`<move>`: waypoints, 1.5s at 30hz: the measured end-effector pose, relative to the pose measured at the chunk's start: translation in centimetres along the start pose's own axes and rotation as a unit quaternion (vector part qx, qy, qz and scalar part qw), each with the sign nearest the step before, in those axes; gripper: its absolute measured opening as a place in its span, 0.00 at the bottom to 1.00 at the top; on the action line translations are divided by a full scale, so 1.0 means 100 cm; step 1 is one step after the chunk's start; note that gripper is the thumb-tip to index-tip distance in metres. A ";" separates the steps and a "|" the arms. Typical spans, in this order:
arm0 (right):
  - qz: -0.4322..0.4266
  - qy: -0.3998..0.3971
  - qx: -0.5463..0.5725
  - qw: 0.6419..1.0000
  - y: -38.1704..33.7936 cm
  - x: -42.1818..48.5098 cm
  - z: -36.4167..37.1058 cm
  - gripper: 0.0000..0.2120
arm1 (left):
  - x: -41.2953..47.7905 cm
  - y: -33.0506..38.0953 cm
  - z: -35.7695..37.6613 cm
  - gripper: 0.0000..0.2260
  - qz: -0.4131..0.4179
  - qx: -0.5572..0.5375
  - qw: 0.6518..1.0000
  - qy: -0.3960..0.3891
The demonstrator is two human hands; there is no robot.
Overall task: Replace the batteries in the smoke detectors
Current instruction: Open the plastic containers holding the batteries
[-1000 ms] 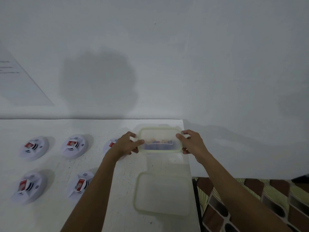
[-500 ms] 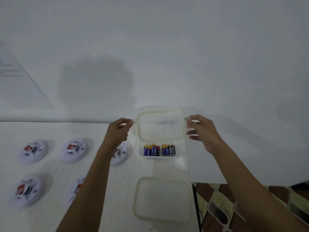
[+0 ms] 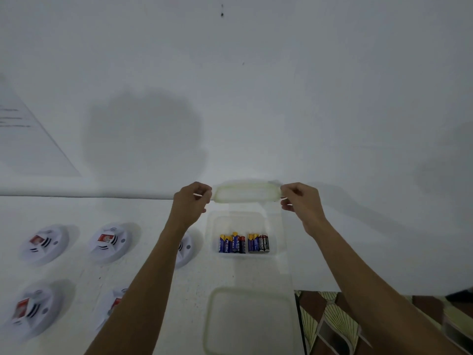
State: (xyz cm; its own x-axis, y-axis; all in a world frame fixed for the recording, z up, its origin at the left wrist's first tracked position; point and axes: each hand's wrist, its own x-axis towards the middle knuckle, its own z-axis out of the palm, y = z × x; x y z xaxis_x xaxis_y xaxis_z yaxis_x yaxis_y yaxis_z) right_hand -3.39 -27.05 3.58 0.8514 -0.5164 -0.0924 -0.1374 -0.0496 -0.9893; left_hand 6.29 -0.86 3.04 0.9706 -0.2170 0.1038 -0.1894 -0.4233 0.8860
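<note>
The batteries [image 3: 244,243] lie in an open tub [image 3: 243,254] at centre frame, detectors [image 3: 110,240] to its left. Above, the left hand [image 3: 190,202] and right hand [image 3: 300,201] each pinch an end of the lid [image 3: 247,193]; best set it flat and well aside.

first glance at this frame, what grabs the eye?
Both hands, left hand and right hand, hold a translucent lid by its ends in the air at centre, above an open clear container. Inside it lie the batteries, the only strong colour. White smoke detectors with red labels sit in rows on the white table to the left.
</note>
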 end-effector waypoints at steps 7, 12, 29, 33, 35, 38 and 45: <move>-0.015 -0.010 -0.166 0.986 0.033 0.025 0.005 0.06 | 0.014 -0.028 0.020 0.05 -0.009 0.074 0.997 -0.032; -0.035 -0.007 -0.217 0.976 0.048 0.031 0.011 0.06 | 0.024 -0.038 0.027 0.05 -0.034 0.077 0.996 -0.030; -0.015 -0.031 -0.335 0.941 0.080 0.026 0.018 0.10 | 0.017 -0.072 0.034 0.07 -0.036 0.209 0.974 -0.081; -0.025 -0.002 -0.321 0.947 0.077 0.013 0.010 0.10 | 0.004 -0.053 0.020 0.08 -0.018 0.176 0.983 -0.043; -0.030 0.001 -0.300 0.953 0.070 -0.001 0.004 0.09 | -0.011 -0.042 0.013 0.07 0.000 0.150 0.988 -0.027; -0.031 0.000 -0.246 0.969 0.059 -0.033 -0.008 0.08 | -0.043 -0.030 0.003 0.07 0.024 0.122 0.992 -0.011; 0.035 -0.072 -0.192 0.978 0.052 -0.127 -0.032 0.08 | -0.137 -0.029 -0.014 0.11 -0.047 0.102 0.983 -0.148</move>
State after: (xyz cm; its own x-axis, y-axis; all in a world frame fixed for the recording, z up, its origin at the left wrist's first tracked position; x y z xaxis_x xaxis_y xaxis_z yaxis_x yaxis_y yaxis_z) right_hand -16.51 -23.48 -0.01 0.8919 -0.4052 -0.2009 -0.3542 -0.3493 -0.8675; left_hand -6.28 4.53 -0.33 0.9055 -0.4017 -0.1371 -0.1554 -0.6144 0.7735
